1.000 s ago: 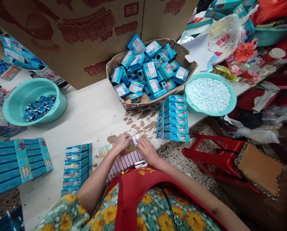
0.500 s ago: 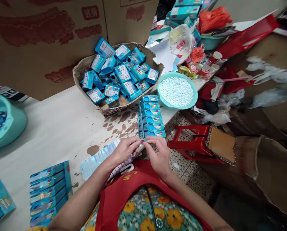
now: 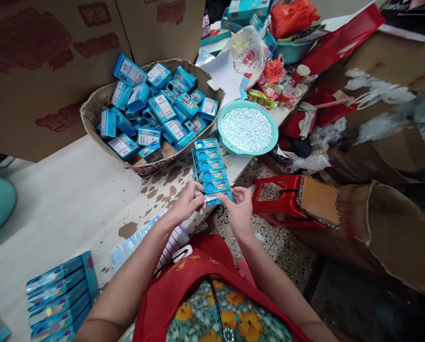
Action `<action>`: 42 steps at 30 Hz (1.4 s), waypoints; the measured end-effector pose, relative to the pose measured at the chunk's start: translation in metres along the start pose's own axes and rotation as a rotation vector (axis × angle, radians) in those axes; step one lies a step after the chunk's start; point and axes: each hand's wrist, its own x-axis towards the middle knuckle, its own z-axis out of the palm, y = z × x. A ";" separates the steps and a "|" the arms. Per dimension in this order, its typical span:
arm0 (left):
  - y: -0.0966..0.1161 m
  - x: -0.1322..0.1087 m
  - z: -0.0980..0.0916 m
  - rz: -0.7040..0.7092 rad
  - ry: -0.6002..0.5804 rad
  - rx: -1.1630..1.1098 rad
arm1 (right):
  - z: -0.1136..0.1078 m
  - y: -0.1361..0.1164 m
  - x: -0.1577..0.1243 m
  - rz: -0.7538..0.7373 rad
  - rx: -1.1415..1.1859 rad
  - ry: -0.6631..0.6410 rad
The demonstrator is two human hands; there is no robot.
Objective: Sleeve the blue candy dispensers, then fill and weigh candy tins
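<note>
My left hand (image 3: pixel 187 203) and my right hand (image 3: pixel 240 205) pinch the two ends of the nearest small blue box (image 3: pixel 217 196) in a row of blue boxes (image 3: pixel 208 166) lined up on the white table (image 3: pixel 73 199). Fingers of both hands are closed on that box. A shiny holographic sticker sheet (image 3: pixel 141 240) and a striped white sheet (image 3: pixel 175 242) lie by my left forearm at the table's front edge.
A torn cardboard tray (image 3: pixel 91 111) heaped with blue boxes sits behind the row. A teal bowl (image 3: pixel 223 142) of white pellets stands to the right. Packed blue display trays (image 3: pixel 61 297) lie front left. Big cartons stand behind; a red stool (image 3: pixel 287 202) is on the floor.
Both hands left the sticker sheets near my body and moved forward to the row of boxes, closing on its nearest box. The view swung to the right.
</note>
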 end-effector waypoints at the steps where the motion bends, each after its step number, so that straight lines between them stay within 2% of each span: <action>1: -0.003 0.003 0.000 -0.024 -0.021 -0.032 | -0.001 -0.001 0.002 0.014 0.013 -0.013; 4: -0.017 0.014 0.004 -0.051 0.021 0.029 | -0.003 -0.002 0.007 0.007 -0.028 -0.049; 7: -0.037 0.016 -0.002 -0.054 0.138 0.292 | -0.006 -0.002 0.007 -0.034 -0.073 -0.061; 9: -0.054 0.003 -0.021 -0.090 0.230 0.495 | -0.011 -0.002 0.002 -0.109 -0.088 -0.040; 11: -0.073 -0.023 -0.050 -0.175 0.355 0.691 | -0.016 -0.003 -0.009 -0.258 -0.132 0.040; 13: -0.093 -0.056 -0.078 -0.368 0.437 0.864 | -0.019 -0.005 -0.024 -0.450 -0.209 0.070; 14: -0.102 -0.072 -0.089 -0.487 0.443 0.929 | -0.018 -0.006 -0.032 -0.539 -0.237 0.018; 15: -0.111 -0.085 -0.096 -0.595 0.433 0.985 | -0.014 -0.006 -0.041 -0.610 -0.245 -0.094; 17: -0.125 -0.104 -0.100 -0.719 0.378 1.041 | 0.000 -0.005 -0.055 -0.672 -0.217 -0.417; 19: -0.133 -0.113 -0.095 -0.703 0.317 0.991 | 0.021 0.000 -0.064 -0.613 -0.194 -0.695; 21: -0.136 -0.117 -0.088 -0.652 0.246 0.790 | 0.044 0.011 -0.067 -0.499 -0.213 -0.840; 23: -0.136 -0.121 -0.081 -0.586 0.192 0.545 | 0.065 0.030 -0.068 -0.394 -0.283 -0.849; 25: -0.136 -0.124 -0.077 -0.528 0.167 0.420 | 0.082 0.055 -0.070 -0.257 -0.372 -0.824; 29: -0.136 -0.127 -0.073 -0.484 0.203 0.515 | 0.099 0.100 -0.082 0.088 -0.311 -0.898; 32: -0.132 -0.126 -0.073 -0.414 0.325 0.637 | 0.099 0.109 -0.088 0.108 -0.209 -0.924; 35: -0.124 -0.126 -0.078 -0.381 0.362 0.630 | 0.094 0.092 -0.087 -0.050 -0.250 -0.864; 38: -0.116 -0.127 -0.083 -0.313 0.348 0.695 | 0.093 0.064 -0.087 -0.400 -0.458 -0.802; 40: -0.114 -0.128 -0.084 -0.275 0.324 0.745 | 0.096 0.051 -0.089 -0.624 -0.608 -0.857; 42: -0.112 -0.128 -0.084 -0.275 0.322 0.752 | 0.100 0.046 -0.092 -0.779 -0.709 -0.942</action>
